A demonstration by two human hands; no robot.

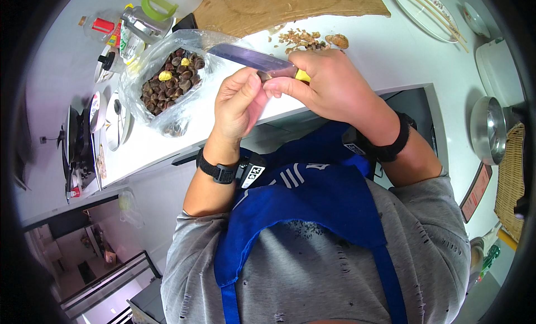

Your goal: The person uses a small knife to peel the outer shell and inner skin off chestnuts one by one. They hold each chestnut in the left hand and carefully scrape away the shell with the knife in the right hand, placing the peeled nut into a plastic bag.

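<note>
My right hand (335,83) grips a kitchen knife (251,58) by its yellow handle, with the broad blade pointing left. Between the fingertips of my left hand (236,100), a small brown piece (261,75), apparently a chestnut, meets the knife's edge; fingers cover most of it. My right thumb reaches along the blade to that same spot. Left of my hands, an open clear plastic bag (138,79) holds many brown chestnuts (169,93), with peeled yellow ones (165,75) lying on top. Beyond the knife, shell scraps (299,37) are scattered on the white counter (146,156).
A wooden board (289,5) lies at the back. Chopsticks (435,14) rest across an oval plate (412,7) at the far right. A metal bowl (488,129) and wicker basket (510,181) stand right. A steel jug (144,24) and a spoon on a plate (113,135) are left.
</note>
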